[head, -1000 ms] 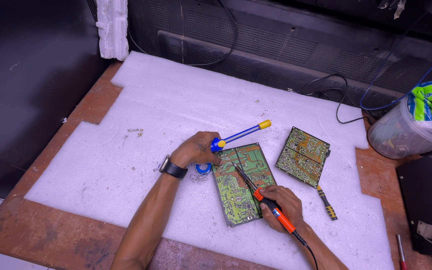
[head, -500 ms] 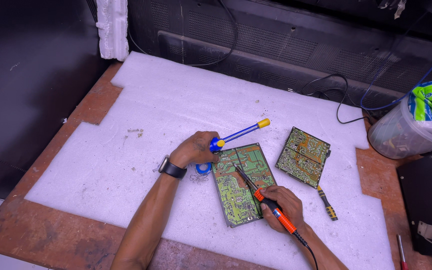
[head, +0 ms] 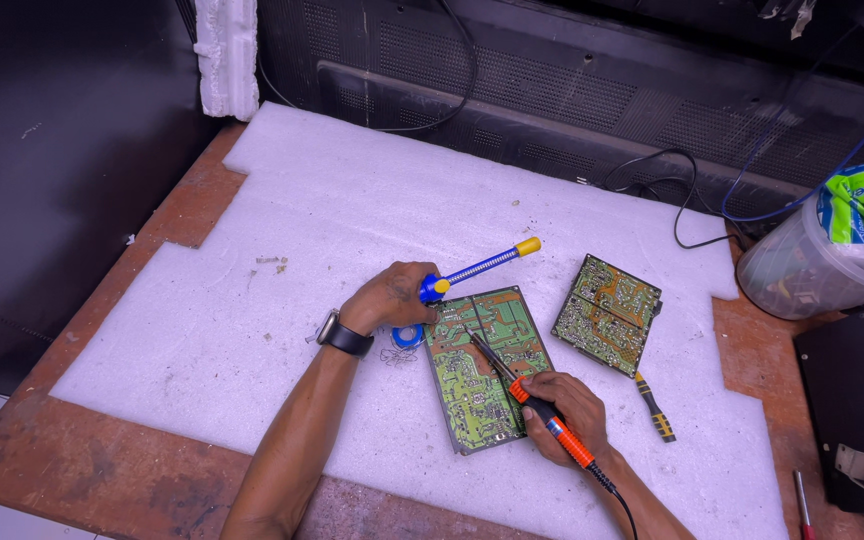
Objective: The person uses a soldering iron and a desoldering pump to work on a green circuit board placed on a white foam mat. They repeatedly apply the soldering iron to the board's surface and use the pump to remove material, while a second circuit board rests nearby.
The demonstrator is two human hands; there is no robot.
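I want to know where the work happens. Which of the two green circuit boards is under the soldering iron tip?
The larger circuit board, between both hands; the smaller circuit board lies apart, untouched, to its right.

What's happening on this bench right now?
A person bends over a green circuit board lying on white foam sheet. The right hand holds an orange-handled soldering iron, tip on the board. The left hand grips a blue and yellow desoldering pump at the board's upper edge. A second board lies to the right.
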